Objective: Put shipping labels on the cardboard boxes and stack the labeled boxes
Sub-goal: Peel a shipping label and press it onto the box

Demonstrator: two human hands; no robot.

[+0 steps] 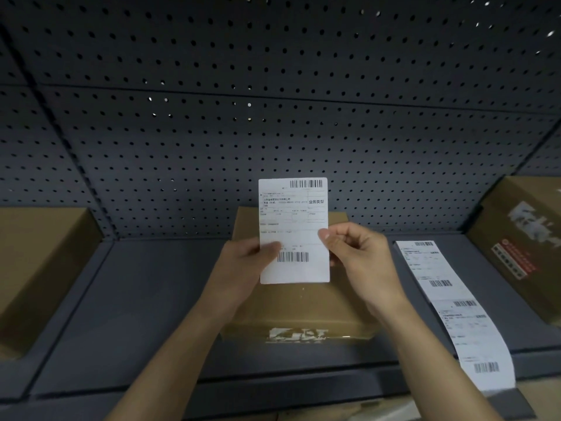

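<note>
Between left hand (243, 264) and right hand (359, 256), a label (294, 214) partly hides the box (299, 306).

The label (294, 230) is covering the far part of the middle box (291, 308), and its fine print is showing too small to read. The left hand (243, 262) is hiding its fingers behind the label. Left of the middle box, the left box (36, 268) is running past the frame edge. Right of it, the right box (522, 238) is being cut off too.

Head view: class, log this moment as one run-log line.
left hand: pinches shipping label | right hand: pinches shipping label | cardboard box: on shelf beneath label | label strip: right of box
</note>
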